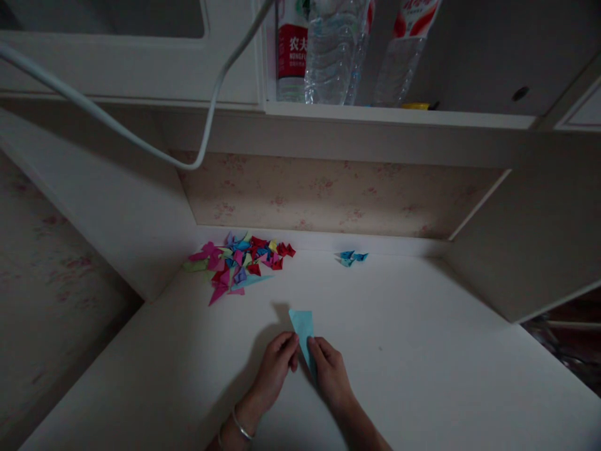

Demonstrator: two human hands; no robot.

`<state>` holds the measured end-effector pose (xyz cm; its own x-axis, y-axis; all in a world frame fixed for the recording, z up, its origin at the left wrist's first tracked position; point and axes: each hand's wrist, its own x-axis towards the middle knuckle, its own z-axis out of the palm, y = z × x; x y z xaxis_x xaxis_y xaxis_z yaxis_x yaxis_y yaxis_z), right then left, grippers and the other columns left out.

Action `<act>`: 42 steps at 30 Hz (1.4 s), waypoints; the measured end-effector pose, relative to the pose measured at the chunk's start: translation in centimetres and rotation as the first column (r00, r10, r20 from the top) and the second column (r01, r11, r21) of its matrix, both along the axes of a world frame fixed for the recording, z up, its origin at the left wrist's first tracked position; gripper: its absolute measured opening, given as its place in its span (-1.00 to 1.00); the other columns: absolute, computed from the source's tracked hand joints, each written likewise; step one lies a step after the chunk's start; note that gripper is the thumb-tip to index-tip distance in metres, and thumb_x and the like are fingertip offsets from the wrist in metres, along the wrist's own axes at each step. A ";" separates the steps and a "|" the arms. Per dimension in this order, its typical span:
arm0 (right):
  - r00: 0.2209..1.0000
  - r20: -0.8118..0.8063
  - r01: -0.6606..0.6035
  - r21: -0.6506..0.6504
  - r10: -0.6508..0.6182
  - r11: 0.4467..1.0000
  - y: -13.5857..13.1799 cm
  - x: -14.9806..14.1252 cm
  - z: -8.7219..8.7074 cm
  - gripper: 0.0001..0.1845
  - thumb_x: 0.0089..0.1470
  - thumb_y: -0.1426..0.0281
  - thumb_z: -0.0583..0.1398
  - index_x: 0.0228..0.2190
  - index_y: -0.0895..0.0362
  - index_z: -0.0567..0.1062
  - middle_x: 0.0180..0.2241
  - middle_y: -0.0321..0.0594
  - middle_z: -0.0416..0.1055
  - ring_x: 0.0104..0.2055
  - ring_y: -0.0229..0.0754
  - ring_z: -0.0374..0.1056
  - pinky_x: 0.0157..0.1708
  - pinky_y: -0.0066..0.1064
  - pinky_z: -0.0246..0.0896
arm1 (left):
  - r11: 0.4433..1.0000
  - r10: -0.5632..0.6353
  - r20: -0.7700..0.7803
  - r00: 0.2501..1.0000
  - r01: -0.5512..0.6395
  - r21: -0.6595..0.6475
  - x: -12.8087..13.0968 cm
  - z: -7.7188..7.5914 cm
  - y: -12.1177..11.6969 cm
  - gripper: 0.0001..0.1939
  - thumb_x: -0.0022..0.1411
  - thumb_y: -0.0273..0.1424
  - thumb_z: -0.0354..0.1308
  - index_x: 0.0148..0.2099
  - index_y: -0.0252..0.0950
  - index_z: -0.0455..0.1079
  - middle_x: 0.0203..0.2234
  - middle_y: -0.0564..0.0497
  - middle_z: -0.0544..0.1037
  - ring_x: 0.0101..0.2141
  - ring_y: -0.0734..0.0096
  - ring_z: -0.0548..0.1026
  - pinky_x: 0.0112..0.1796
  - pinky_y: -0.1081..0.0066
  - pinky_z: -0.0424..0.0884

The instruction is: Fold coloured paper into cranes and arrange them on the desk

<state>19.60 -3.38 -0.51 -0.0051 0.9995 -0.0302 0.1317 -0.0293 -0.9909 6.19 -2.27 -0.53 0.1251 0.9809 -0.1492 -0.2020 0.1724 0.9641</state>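
A strip of light-blue folded paper (303, 324) is held between my two hands over the white desk. My left hand (278, 358) pinches its left edge between thumb and fingers. On the other side, my right hand (330, 369) grips the right edge, thumb on top. The paper's wide end points away from me, and its narrow end runs down beside my right palm, partly hidden. Beyond my hands, to the left, lies a pile of colourful folded paper pieces (248, 258). A few small blue folded pieces (350, 257) rest near the back edge.
Overhead, a shelf (399, 118) holds several plastic bottles (331, 56). A white cable (141, 145) hangs in front of the cabinet at upper left. Side panels (530, 232) bound the desk (422, 351) at left and right, with flowered wallpaper (319, 191) behind.
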 end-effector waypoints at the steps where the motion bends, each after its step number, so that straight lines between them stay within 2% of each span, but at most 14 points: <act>1: 1.000 -0.002 0.003 -0.002 -0.003 1.000 0.0 0.0 0.0 -0.49 0.14 0.00 0.04 -0.46 0.17 0.47 -0.50 -0.26 0.34 -0.40 -0.21 0.19 -0.38 -0.46 0.08 | 1.000 0.003 -0.001 1.000 -0.003 0.001 0.0 0.0 0.0 -0.63 0.19 -0.09 0.09 -0.43 -0.31 0.29 -0.65 0.15 0.24 -0.60 0.55 0.18 -0.56 0.52 0.09; 15: 1.000 -0.022 0.000 0.006 0.001 1.000 0.0 0.0 0.2 -0.49 0.13 -0.01 0.05 -0.45 0.17 0.48 -0.47 -0.23 0.36 -0.37 -0.19 0.21 -0.35 -0.46 0.10 | 1.000 0.001 0.008 1.000 -0.001 0.008 0.0 0.4 -0.1 -0.61 0.18 -0.08 0.10 -0.44 -0.31 0.28 -0.65 0.15 0.22 -0.61 0.55 0.18 -0.57 0.52 0.11; 24: 0.998 -0.057 -0.004 0.010 0.004 1.000 -0.1 0.0 -0.4 -0.53 0.15 0.03 0.07 -0.46 0.17 0.46 -0.51 -0.27 0.33 -0.42 -0.22 0.19 -0.38 -0.45 0.09 | 1.000 0.001 0.004 1.000 -0.001 0.007 0.0 0.3 0.0 -0.63 0.19 -0.09 0.10 -0.43 -0.31 0.30 -0.66 0.16 0.23 -0.61 0.55 0.17 -0.57 0.51 0.10; 29: 0.998 -0.058 0.009 0.014 -0.009 1.000 0.0 0.1 -0.3 -0.50 0.12 0.00 0.08 -0.47 0.17 0.48 -0.51 -0.26 0.32 -0.41 -0.21 0.19 -0.38 -0.43 0.10 | 1.000 0.002 0.000 1.000 -0.002 -0.022 0.0 0.7 0.0 -0.60 0.12 -0.05 0.14 -0.44 -0.31 0.32 -0.66 0.16 0.25 -0.62 0.55 0.18 -0.58 0.52 0.09; 35: 0.997 -0.075 0.022 0.026 -0.020 0.999 0.0 -0.1 0.0 -0.53 0.10 0.01 0.10 -0.48 0.17 0.48 -0.50 -0.26 0.33 -0.40 -0.21 0.20 -0.37 -0.43 0.11 | 1.000 -0.004 -0.009 1.000 0.004 -0.010 0.1 0.8 -0.2 -0.61 0.15 -0.06 0.12 -0.45 -0.31 0.30 -0.65 0.14 0.24 -0.60 0.55 0.19 -0.57 0.53 0.12; 39: 0.977 -0.211 -0.001 -0.069 -0.014 0.998 0.8 0.4 0.5 -0.55 0.10 -0.01 0.08 -0.44 0.13 0.40 -0.56 -0.32 0.29 -0.53 -0.26 0.17 -0.50 -0.44 0.09 | 1.000 0.005 0.015 1.000 -0.004 -0.015 0.1 0.6 -0.1 -0.62 0.15 -0.07 0.13 -0.41 -0.33 0.33 -0.62 0.14 0.25 -0.60 0.57 0.19 -0.57 0.54 0.11; 42: 0.970 -0.245 -0.023 -0.109 -0.004 0.994 2.5 2.5 1.1 -0.57 0.11 -0.02 0.06 -0.41 0.10 0.35 -0.62 -0.39 0.21 -0.61 -0.31 0.09 -0.60 -0.48 0.00 | 0.999 0.004 0.037 0.999 -0.002 -0.034 0.0 0.3 0.1 -0.61 0.14 -0.06 0.14 -0.36 -0.34 0.36 -0.59 0.13 0.27 -0.61 0.58 0.20 -0.59 0.55 0.10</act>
<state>22.10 -0.87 0.60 -0.0353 0.9900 -0.1369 -0.1131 -0.1400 -0.9837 6.23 -2.17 -0.19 0.1282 0.9757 -0.1775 -0.2381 0.2040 0.9496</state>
